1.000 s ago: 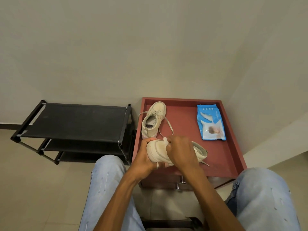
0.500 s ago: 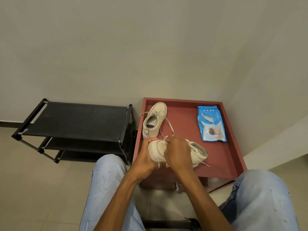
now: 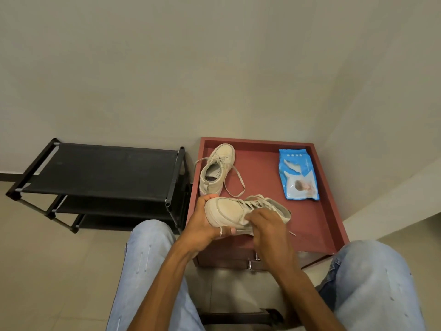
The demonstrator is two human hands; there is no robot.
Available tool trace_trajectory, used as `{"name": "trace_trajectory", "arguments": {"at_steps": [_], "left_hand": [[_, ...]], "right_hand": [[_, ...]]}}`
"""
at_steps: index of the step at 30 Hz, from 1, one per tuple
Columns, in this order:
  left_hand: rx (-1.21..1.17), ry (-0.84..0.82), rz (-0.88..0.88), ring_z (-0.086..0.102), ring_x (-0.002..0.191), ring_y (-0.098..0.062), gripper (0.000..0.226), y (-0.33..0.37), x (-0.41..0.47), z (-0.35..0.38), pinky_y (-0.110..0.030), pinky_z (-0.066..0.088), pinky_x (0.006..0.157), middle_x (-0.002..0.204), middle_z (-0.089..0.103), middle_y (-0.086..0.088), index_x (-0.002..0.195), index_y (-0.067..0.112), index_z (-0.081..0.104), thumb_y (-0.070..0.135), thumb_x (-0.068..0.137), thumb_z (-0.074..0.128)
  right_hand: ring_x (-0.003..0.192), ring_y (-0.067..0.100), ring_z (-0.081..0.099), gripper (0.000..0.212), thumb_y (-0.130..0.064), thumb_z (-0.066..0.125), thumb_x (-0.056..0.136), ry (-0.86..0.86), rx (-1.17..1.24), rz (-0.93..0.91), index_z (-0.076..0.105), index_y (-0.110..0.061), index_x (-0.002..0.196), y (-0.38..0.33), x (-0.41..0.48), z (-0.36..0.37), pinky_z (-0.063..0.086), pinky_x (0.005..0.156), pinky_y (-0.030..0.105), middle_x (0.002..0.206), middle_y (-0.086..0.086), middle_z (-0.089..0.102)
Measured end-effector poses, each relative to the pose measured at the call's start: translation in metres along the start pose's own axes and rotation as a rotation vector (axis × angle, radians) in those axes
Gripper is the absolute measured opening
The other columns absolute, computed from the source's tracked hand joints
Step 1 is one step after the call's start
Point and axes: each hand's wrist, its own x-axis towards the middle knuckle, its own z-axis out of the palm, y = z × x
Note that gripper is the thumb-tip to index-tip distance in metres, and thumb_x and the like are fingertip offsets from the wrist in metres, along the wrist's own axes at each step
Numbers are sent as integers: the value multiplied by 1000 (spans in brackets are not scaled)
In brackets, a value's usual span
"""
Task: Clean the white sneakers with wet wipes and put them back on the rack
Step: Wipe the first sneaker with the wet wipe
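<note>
Left hand point(image 3: 202, 226) grips the sneaker point(image 3: 229, 211); right hand point(image 3: 267, 225), seemingly pinching a wipe point(image 3: 247, 220), has slid heelward, so wiping moves past the toe.

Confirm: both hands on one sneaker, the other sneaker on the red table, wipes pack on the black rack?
No: the head view shows the wipes pack on the red table too, not on the black rack. The rest is right.

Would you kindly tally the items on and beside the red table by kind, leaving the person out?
Sneakers: 2, the held sneaker and the loose sneaker
Wipes pack: 1
Rack: 1
Table: 1
Total: 5
</note>
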Motion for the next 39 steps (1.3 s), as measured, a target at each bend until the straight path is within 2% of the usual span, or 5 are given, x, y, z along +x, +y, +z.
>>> {"name": "trace_trajectory", "arguments": {"at_steps": [16, 21, 26, 33, 39], "left_hand": [[-249, 0, -188, 60, 122, -24, 84, 8, -4, 1, -46, 64, 81, 133, 56, -4, 134, 23, 44, -12, 70, 86], [-293, 16, -233, 64, 119, -25, 84, 5, -4, 2, -44, 64, 77, 130, 61, -8, 133, 22, 48, -13, 67, 87], [-313, 2, -227, 64, 119, -24, 84, 7, -6, 4, -43, 64, 77, 129, 62, -6, 133, 21, 46, -16, 68, 84], [-297, 26, -225, 62, 120, -27, 84, 6, -5, 4, -45, 64, 78, 130, 60, -8, 132, 23, 48, -14, 67, 87], [-317, 4, -223, 63, 119, -24, 83, 10, -6, 6, -42, 64, 76, 129, 61, -6, 131, 22, 46, -16, 68, 84]], "right_hand": [[83, 26, 64, 15, 8, 63, 85, 347, 96, 361, 70, -4, 93, 12, 0, 12, 44, 75, 21, 92, 10, 69], [89, 23, 62, 23, -5, 49, 85, 177, 99, 56, 71, -8, 93, -6, -9, 26, 52, 81, 33, 95, 6, 69], [75, 32, 60, 37, 21, 63, 66, 260, -61, 266, 71, -4, 91, 40, 2, 18, 47, 65, 36, 85, 11, 67], [90, 19, 60, 25, -6, 46, 86, 125, 162, 122, 69, -10, 97, -9, -11, 23, 51, 77, 30, 97, 2, 67], [80, 32, 62, 28, 11, 55, 77, 207, -62, 293, 68, -3, 96, 39, 0, 15, 49, 70, 37, 87, 12, 67]]}}
